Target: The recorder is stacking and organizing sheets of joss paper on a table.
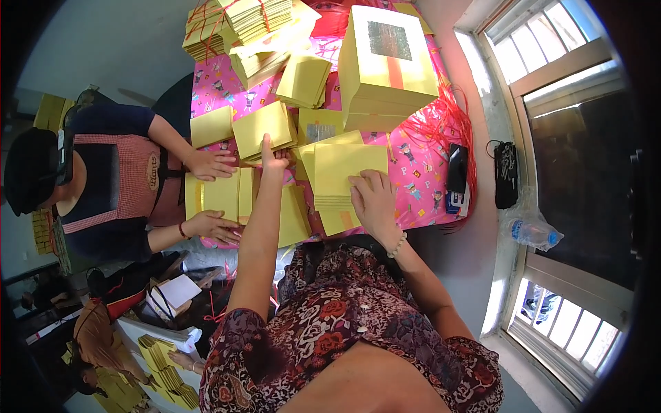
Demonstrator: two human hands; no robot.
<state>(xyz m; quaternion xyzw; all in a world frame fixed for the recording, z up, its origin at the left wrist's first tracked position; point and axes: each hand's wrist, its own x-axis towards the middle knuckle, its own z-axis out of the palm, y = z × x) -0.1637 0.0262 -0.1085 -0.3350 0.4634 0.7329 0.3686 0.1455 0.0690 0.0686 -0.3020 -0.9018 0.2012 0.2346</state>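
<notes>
My left hand [273, 157] reaches forward, index finger raised, and touches the near edge of a yellow paper stack [261, 127]. My right hand [375, 199] lies flat on the near corner of another stack of yellow sheets [344, 172], fingers spread on top. Between my arms more yellow sheets [292, 213] lie on the pink patterned table cover [420, 172]. Neither hand grips anything.
A co-worker in a checked apron sits at the left, both hands [213, 165] on yellow sheets [217, 196]. Tied yellow bundles [234, 27] and a tall yellow stack [385, 62] stand farther back. Red strings [447, 117], a phone [457, 168], a black pouch [506, 172] and a water bottle [533, 234] lie right.
</notes>
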